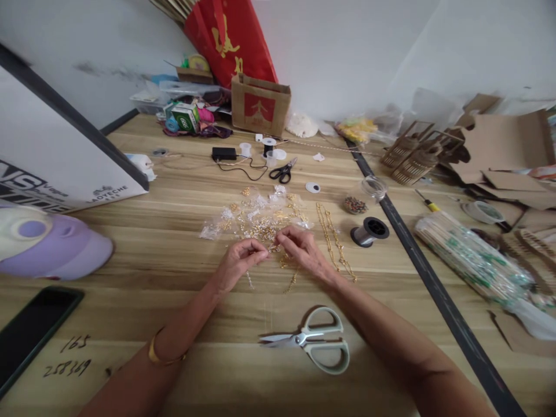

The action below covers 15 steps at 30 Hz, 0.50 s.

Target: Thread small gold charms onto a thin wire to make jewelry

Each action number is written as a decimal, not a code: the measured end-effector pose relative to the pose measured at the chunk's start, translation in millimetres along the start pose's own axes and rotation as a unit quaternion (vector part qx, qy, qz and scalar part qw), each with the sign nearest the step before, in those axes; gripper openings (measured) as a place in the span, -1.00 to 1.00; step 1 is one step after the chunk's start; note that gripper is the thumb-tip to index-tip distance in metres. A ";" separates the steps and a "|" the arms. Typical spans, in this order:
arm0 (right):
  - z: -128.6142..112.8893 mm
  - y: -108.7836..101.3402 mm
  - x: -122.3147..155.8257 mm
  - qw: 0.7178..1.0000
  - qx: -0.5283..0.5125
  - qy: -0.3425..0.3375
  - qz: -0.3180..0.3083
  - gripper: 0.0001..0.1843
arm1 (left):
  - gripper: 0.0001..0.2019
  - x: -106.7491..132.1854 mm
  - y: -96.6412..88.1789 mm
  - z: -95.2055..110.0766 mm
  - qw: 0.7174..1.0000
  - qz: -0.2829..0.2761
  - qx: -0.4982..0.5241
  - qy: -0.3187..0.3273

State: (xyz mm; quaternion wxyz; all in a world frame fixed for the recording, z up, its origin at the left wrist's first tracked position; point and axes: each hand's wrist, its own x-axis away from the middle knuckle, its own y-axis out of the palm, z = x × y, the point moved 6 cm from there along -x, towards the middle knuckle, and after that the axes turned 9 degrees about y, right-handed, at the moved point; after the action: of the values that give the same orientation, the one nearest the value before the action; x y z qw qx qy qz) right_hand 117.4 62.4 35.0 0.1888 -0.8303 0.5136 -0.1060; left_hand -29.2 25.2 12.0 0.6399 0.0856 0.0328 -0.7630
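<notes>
Close together over a spread pile of small gold and clear beads (260, 226), my two hands meet near the middle of the table. My left hand (238, 263) is closed in a pinch, thumb against forefinger; what lies between them is too small to make out. My right hand (303, 249) also pinches at the near edge of the pile, on something too fine to name. A short silver chain (250, 280) lies below my left hand, and a short gold chain (292, 281) below my right. Nearer me rest scissors with pale handles (306, 339), their blades pointing left.
Right of my hands lie long gold chains (332, 240), a spool of wire (369, 231) and a jar of coloured beads (356, 204). Black scissors (283, 171) are behind the pile. A phone (37, 330) lies at left; wrapped sticks (473, 255) at right.
</notes>
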 end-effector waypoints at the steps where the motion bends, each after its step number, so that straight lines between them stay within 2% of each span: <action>1: -0.1 -2.7 -1.9 0.999 0.033 -0.004 -0.002 -0.80 | -0.87 0.1 0.6 1.1 1.000 -0.001 -0.004 0.000; 3: 0.4 -5.5 -4.3 0.992 0.121 -0.018 -0.026 -0.91 | -0.87 0.3 2.7 2.3 1.000 -0.006 -0.004 -0.006; 8: -1.9 -11.2 1.2 0.935 0.344 -0.058 -0.068 -0.83 | -0.86 -0.2 6.5 0.8 0.999 -0.019 0.006 -0.028; 12: -5.7 -7.5 6.0 0.902 0.415 -0.047 -0.113 -0.87 | -0.85 -1.5 3.1 -0.9 0.999 -0.015 0.003 -0.028; 15: -5.1 -0.4 5.9 0.876 0.458 -0.028 -0.148 -0.87 | -0.85 -1.8 3.9 -1.0 0.999 -0.036 -0.031 -0.017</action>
State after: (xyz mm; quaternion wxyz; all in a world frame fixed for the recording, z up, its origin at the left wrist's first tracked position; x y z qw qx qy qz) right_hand 118.5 56.3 39.7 0.5447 -0.7198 0.2727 -0.3328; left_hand -25.0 26.4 11.5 0.6147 0.0516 0.0491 -0.7855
